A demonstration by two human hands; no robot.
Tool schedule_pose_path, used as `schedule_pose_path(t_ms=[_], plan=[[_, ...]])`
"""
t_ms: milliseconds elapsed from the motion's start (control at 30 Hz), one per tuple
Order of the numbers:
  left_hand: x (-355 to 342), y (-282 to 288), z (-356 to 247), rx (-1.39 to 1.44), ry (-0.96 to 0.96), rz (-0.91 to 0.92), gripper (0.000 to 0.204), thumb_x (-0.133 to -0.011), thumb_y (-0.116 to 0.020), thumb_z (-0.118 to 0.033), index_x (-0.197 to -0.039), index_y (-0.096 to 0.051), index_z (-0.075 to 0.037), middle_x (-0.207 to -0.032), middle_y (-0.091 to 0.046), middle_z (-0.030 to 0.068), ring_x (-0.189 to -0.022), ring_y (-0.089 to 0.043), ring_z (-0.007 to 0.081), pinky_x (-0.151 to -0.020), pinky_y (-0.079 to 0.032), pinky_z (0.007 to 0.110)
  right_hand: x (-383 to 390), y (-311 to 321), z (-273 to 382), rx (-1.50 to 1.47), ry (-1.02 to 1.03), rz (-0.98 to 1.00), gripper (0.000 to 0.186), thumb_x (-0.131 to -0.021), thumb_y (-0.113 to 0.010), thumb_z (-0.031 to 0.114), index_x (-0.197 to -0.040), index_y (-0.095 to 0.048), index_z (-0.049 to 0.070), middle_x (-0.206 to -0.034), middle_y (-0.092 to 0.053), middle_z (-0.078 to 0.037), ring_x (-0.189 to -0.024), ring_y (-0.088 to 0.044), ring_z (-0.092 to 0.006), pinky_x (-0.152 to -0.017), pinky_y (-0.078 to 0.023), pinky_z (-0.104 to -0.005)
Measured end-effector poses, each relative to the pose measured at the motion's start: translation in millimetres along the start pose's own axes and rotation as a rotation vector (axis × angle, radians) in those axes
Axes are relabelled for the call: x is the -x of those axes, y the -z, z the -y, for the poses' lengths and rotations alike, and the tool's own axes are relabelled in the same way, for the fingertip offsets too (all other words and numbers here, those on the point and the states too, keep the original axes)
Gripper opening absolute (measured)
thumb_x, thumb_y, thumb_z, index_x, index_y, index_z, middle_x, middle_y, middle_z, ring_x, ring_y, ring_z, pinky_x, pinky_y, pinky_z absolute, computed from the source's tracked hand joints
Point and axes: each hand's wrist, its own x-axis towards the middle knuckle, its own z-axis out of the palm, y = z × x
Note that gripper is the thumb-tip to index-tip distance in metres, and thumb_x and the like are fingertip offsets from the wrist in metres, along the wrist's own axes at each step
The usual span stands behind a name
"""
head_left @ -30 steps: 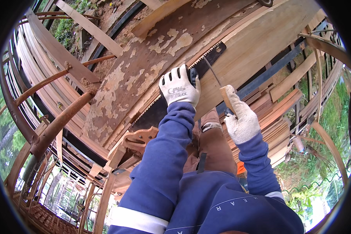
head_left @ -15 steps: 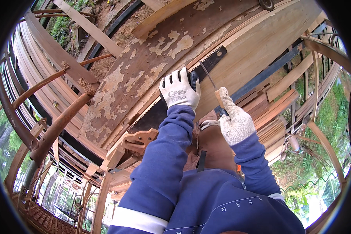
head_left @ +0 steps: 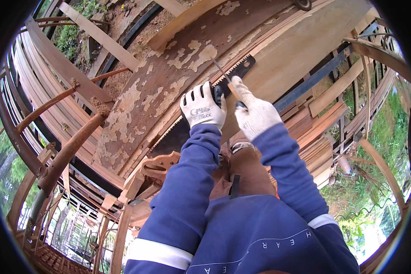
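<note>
A handsaw with a dark toothed blade (head_left: 169, 137) and wooden handle (head_left: 160, 162) lies along the edge of a pale board (head_left: 306, 45), teeth toward the weathered brown board (head_left: 141, 100). My left hand (head_left: 203, 105), in a white glove with dark fingertips, is closed over the blade's middle. My right hand (head_left: 253, 112), also gloved, grips a thin metal file by its wooden handle (head_left: 236, 89); the file's shaft crosses the saw's teeth just beyond my left hand.
Stacked planks (head_left: 319, 128) lie at the right, with long timber strips (head_left: 45, 86) at the left. A rusty pipe frame (head_left: 68, 150) stands at the left. A dark metal beam (head_left: 306, 82) runs behind the pale board. Soil and plants show below and around the timber.
My right hand and the file have moved up and leftward across the saw's teeth, closer to my left hand. My left hand stays on the blade, appearing slightly further left in the view.
</note>
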Motion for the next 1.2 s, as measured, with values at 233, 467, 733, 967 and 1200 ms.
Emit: schedule_pose_path(t_ms=[233,467,733,967,1200], plan=[[-1,-3,0,-0.014,0.012,-0.053,0.049,-0.086,-0.071,-0.039,-0.128,-0.063,-0.014,-0.122,-0.064,0.0090,-0.121,-0.056,0.0310,-0.109,-0.037,0.050,12,30,16,-0.564,0.083,-0.290,0.070,-0.091,-0.057,0.000,-0.158,-0.043,0.015,-0.115,-0.067,-0.021,-0.080,-0.068,-0.0249,-0.069,-0.057,-0.0357],[1,2,-1,-0.023,0.027,0.005,0.050,-0.090,-0.067,-0.038,-0.133,-0.060,-0.015,-0.127,-0.062,0.0087,-0.125,-0.055,0.0301,-0.110,-0.036,0.050,60,5,-41,-0.323,0.173,-0.234,0.065,-0.090,-0.060,-0.004,-0.153,-0.047,0.004,-0.137,-0.063,-0.025,-0.122,-0.066,-0.0401,-0.097,-0.056,-0.0361],[0,-1,1,-0.030,0.030,-0.006,0.051,-0.088,-0.068,-0.037,-0.133,-0.059,-0.015,-0.128,-0.062,0.0080,-0.125,-0.054,0.0301,-0.111,-0.035,0.050,73,1,-33,-0.284,0.117,-0.108,0.068,-0.088,-0.064,-0.003,-0.153,-0.052,0.013,-0.102,-0.067,-0.024,-0.085,-0.069,-0.0376,-0.077,-0.056,-0.0391],[-1,2,0,0.001,0.034,0.026,0.051,-0.087,-0.069,-0.036,-0.132,-0.060,-0.015,-0.126,-0.062,0.0081,-0.124,-0.055,0.0300,-0.110,-0.036,0.050,70,8,-19,-0.097,-0.022,-0.035,0.068,-0.091,-0.065,0.006,-0.155,-0.050,0.020,-0.085,-0.064,-0.023,-0.073,-0.064,-0.0400,-0.068,-0.054,-0.0440],[1,-3,4,0.015,0.025,0.005,0.051,-0.086,-0.070,-0.036,-0.131,-0.059,-0.015,-0.126,-0.062,0.0083,-0.124,-0.055,0.0299,-0.110,-0.036,0.049,49,-4,-19,-0.097,0.023,-0.047,0.072,-0.089,-0.063,0.007,-0.158,-0.045,0.021,-0.077,-0.062,-0.025,-0.070,-0.064,-0.0437,-0.067,-0.053,-0.0486]])
